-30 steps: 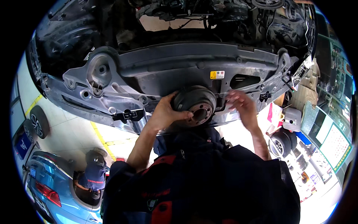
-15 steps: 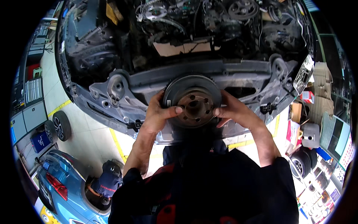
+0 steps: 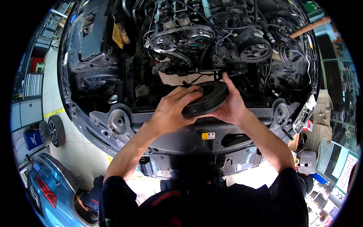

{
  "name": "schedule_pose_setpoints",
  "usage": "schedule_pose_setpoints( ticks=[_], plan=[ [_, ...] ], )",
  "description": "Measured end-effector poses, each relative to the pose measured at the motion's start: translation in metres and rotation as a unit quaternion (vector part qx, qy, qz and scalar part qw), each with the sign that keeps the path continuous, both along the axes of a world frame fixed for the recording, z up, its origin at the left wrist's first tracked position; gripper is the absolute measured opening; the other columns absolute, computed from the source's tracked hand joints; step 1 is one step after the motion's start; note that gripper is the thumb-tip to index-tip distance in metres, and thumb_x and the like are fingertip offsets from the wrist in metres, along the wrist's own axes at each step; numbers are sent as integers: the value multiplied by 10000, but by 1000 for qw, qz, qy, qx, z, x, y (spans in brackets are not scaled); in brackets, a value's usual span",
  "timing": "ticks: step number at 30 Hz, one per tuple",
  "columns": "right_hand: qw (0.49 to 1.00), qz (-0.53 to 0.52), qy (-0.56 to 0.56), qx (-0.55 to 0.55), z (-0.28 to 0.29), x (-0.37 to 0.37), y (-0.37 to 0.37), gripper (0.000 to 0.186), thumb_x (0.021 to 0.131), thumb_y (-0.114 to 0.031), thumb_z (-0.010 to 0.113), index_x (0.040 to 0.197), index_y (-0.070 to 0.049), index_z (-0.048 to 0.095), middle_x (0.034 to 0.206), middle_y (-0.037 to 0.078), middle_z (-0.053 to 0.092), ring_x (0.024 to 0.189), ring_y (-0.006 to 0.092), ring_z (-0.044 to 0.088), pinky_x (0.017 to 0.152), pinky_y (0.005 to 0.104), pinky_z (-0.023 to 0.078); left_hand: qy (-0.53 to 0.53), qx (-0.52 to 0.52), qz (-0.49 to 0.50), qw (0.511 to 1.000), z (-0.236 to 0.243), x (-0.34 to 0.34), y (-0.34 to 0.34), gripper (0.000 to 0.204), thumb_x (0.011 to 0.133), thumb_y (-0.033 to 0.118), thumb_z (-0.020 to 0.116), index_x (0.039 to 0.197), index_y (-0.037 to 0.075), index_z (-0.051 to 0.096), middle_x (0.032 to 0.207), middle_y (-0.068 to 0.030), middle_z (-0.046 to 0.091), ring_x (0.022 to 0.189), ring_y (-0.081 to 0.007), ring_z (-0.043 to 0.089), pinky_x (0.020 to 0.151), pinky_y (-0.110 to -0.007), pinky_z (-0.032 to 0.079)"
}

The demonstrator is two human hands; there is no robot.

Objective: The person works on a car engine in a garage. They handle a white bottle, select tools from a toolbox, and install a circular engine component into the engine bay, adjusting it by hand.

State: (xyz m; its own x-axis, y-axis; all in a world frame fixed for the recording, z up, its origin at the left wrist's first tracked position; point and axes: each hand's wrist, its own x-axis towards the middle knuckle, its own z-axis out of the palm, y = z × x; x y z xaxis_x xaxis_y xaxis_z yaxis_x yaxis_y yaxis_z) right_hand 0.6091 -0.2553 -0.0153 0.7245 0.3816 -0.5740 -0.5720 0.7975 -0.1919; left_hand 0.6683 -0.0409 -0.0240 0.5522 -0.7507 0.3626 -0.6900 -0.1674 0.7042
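Observation:
Both my hands grip a round black pulley (image 3: 206, 104) with a grooved rim and toothed edge, tilted over the car's open engine bay. My left hand (image 3: 174, 108) has its fingers over the left part and top of the pulley. My right hand (image 3: 232, 102) holds its right side and underside, thumb raised along the edge. Beyond them are the engine's two shiny chain sprockets (image 3: 164, 46) and a larger black spoked pulley (image 3: 254, 53). The dark front panel (image 3: 245, 115) runs just below my hands.
A blue car (image 3: 64, 196) stands at lower left, with a crouching person (image 3: 90, 198) beside it. Loose wheels (image 3: 56, 130) and grey cabinets (image 3: 30, 113) line the left. Cardboard (image 3: 319, 121), a grey plastic container (image 3: 307, 162) and a wooden handle (image 3: 310, 26) are on the right.
The pulley has gone from face-up to me at the front panel to tilted farther forward over the engine bay. My right hand closed on it, and more of the engine shows now.

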Motion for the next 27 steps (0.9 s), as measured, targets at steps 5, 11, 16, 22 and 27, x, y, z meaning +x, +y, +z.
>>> schedule_pose_setpoints(
  ticks=[5,11,16,22,27],
  plan=[
    [991,-26,58,-118,-70,42,-16,634,895,-537,446,1290,-44,503,1285,183,561,1192,387,550,1020,624,419,131,123,54,982,-49,34,-22,756,697,190,826,1344,48,463,1148,-207,645,1001,-383,642,847,-428,539],
    [958,-115,160,-209,-157,72,-9,623,894,-544,462,1320,-90,472,1292,173,547,1222,387,523,989,645,426,195,334,100,917,-136,76,-43,675,685,272,834,1210,-40,546,980,-252,681,954,-436,652,831,-463,531],
    [933,-80,197,-289,-186,79,-11,629,894,-542,468,1329,-87,467,1312,172,536,1217,369,538,974,637,443,237,246,109,934,-193,67,-45,634,639,348,860,1084,-36,620,961,-246,683,968,-412,651,860,-452,515],
    [946,-88,161,-266,-240,86,-26,617,894,-527,481,1319,-80,469,1317,178,528,1233,351,528,1010,617,425,223,246,76,940,-246,90,-49,564,689,304,834,1085,-34,618,995,-240,675,990,-407,638,889,-445,499],
    [934,-109,187,-285,-274,102,-24,514,894,-483,490,1225,-94,552,1225,129,595,1161,312,561,1030,531,425,243,225,69,941,-275,105,-51,503,731,252,800,1094,-40,612,1017,-233,667,1014,-400,629,895,-452,494]
  ],
)
